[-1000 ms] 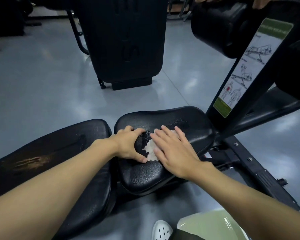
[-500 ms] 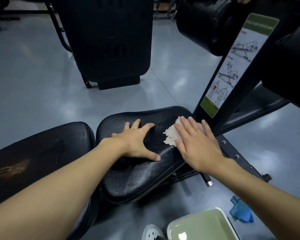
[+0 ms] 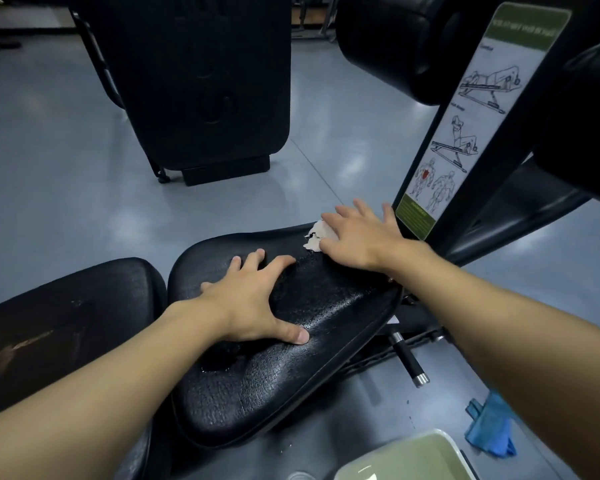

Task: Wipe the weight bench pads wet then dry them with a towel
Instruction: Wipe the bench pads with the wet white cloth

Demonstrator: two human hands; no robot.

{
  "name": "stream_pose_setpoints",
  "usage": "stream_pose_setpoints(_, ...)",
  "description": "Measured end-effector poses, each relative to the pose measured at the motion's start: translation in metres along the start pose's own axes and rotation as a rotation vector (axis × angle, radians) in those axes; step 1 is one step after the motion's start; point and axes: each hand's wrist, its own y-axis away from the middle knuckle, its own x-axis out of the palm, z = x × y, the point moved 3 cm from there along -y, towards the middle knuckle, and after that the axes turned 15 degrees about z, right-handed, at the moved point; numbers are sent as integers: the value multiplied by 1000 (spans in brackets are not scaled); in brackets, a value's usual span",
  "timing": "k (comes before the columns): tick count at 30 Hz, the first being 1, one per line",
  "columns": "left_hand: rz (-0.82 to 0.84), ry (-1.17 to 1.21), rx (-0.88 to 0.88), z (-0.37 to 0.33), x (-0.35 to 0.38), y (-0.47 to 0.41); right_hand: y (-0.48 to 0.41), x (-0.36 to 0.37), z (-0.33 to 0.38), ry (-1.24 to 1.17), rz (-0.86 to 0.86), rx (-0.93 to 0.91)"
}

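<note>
At the far end of the black seat pad (image 3: 291,368), close to the upright post (image 3: 520,133), a crumpled white cloth (image 3: 313,237) lies under the right hand (image 3: 357,237). Its fingers (image 3: 362,207) are straight and spread, pressing the cloth flat onto the pad rather than curling round it; only the cloth's left edge shows beyond the hand. Fine droplets glisten on the pad between the two hands. The left hand (image 3: 250,299) rests palm down on the middle of the same pad, fingers splayed, thumb stretched out, holding nothing. Just beside the seat pad, to its left, sits the back pad (image 3: 66,306), marked with a brownish streak. The post carries an exercise diagram label (image 3: 465,133). Below the seat pad a metal-tipped adjustment pin (image 3: 409,362) sticks out. On the grey floor (image 3: 49,168) lie a blue towel (image 3: 492,427) and, near it, a pale green basin (image 3: 406,455).
</note>
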Motion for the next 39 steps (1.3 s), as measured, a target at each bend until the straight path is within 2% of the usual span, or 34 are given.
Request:
stream_pose_setpoints(3, -6, -3, 1, 0, 0, 0, -3, 3, 3, -23, -84, -27)
stream_pose_setpoints(7, -16, 0, 1, 0, 0, 2, 6, 16, 2, 26, -115, -24)
stream_pose_setpoints(19, -47, 35, 15, 2, 0, 6, 97, 70, -2, 32, -215, -69)
stream_pose_setpoints(22, -55, 61, 56, 19, -5, 10, 83, 59, -3, 0, -177, -61)
stream_pose_setpoints(27, -13, 93, 4, 54, 4, 15, 50, 41, -1, 31, -144, -26)
stream_pose_setpoints(35, -31, 121, 16, 59, 9, 8, -9, 8, 17, 86, -47, -18)
stream_pose_setpoints(39, -40, 147, 29, 61, 10, 7, -17, 3, 25, 90, -71, 3)
